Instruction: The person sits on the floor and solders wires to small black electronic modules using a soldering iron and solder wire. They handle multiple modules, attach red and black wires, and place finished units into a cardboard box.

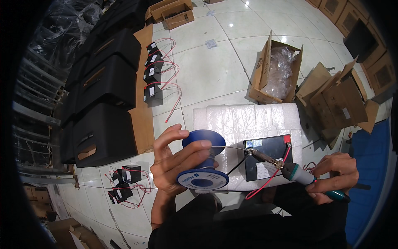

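My left hand [176,159] is closed round a blue spool of solder wire [203,179]. From the spool a thin strand of solder [230,147] runs right to a terminal of a black battery [265,155]. My right hand [333,176] grips a soldering iron [302,174] with a grey and green handle, a small red light showing on it. The iron's tip meets the solder at that terminal, where a black wire [238,163] also ends. A red wire [269,181] comes from the red-capped terminal at the battery's far right corner. The battery rests on a white foam block [215,116].
Several black batteries with red wires [153,74] stand in a row at the far left; others [124,182] lie nearer. Large black cases [105,103] line the left on cardboard. Open cartons [263,79] stand at the far right, beside a blue surface [369,166].
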`<state>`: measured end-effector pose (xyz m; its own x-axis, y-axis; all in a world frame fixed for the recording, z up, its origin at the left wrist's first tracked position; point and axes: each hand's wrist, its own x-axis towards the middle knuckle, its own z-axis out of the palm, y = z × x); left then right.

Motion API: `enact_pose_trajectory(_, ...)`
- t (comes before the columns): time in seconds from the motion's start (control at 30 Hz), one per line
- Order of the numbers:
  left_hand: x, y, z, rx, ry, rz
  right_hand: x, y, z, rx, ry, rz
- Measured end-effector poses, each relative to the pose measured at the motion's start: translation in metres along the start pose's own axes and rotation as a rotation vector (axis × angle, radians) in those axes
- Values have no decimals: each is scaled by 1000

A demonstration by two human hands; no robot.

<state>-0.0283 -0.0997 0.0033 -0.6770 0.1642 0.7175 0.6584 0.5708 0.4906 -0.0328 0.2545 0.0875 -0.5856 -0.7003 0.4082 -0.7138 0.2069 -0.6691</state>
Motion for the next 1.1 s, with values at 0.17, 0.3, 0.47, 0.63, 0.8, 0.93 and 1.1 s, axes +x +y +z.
enact_pose_trajectory(0.17,-1,1,0,16,-6,5,1,-2,-3,-4,-39,15)
enact_pose_trajectory(0.3,-2,0,-1,47,-21,19,1,-4,-3,3,-49,31)
enact_pose_trajectory(0.47,-1,-2,-1,48,-17,53,2,-5,-5,17,-82,38)
enact_pose_trajectory(0.63,0,-1,-4,82,-41,75,3,-5,-7,21,-102,37)
enact_pose_trajectory(0.8,0,-1,-5,119,-53,107,3,-10,-11,-52,-172,37)
enact_pose_trajectory(0.93,-1,-3,-6,137,-56,142,1,-10,-9,-55,-175,40)
enact_pose_trajectory(1.1,-5,-7,0,-39,103,31,-2,-10,-6,-92,-147,25)
